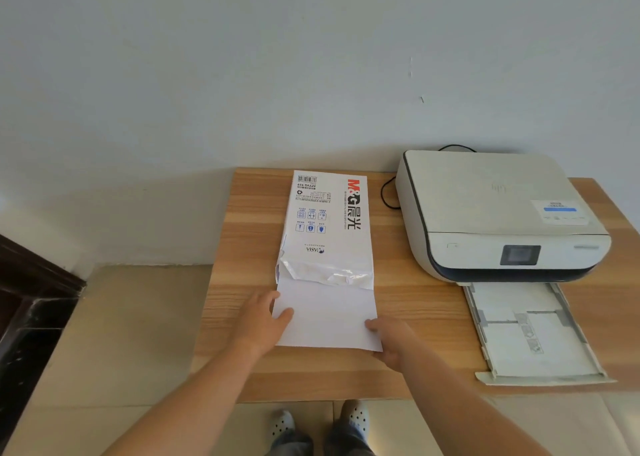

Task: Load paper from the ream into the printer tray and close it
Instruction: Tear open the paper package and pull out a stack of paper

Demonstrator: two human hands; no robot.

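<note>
Paper (327, 312) is sticking out of the torn near end of the ream (329, 220), which lies flat on the counter (249, 220) with its long axis running away from the person toward the wall. So the exposed sheets point straight back at the person, right between both hands, which is handy.

Left hand (259, 320) is on the left edge of the bare sheets, thumb resting on top and the other fingers out of sight along or under the edge. Right hand (391, 338) is at the near right corner, fingers curled in low against the sheets. Neither grip is spread wide. Both look narrowed onto the paper edges, but I can't tell whether they've really pinched a stack or are just touching it. Nothing looks lifted off the counter yet.

Printer (498, 213) sits to the right of the ream, and its tray (530, 331) is pulled out toward the person, open and looking empty, well off to the right of the right hand. My guess is the next bit is sliding a bunch of sheets out toward the body, then carrying them right. The tray's long axis runs roughly the same way as the ream, so not much turning needed. Right hand is the nearer one to the tray.
</note>
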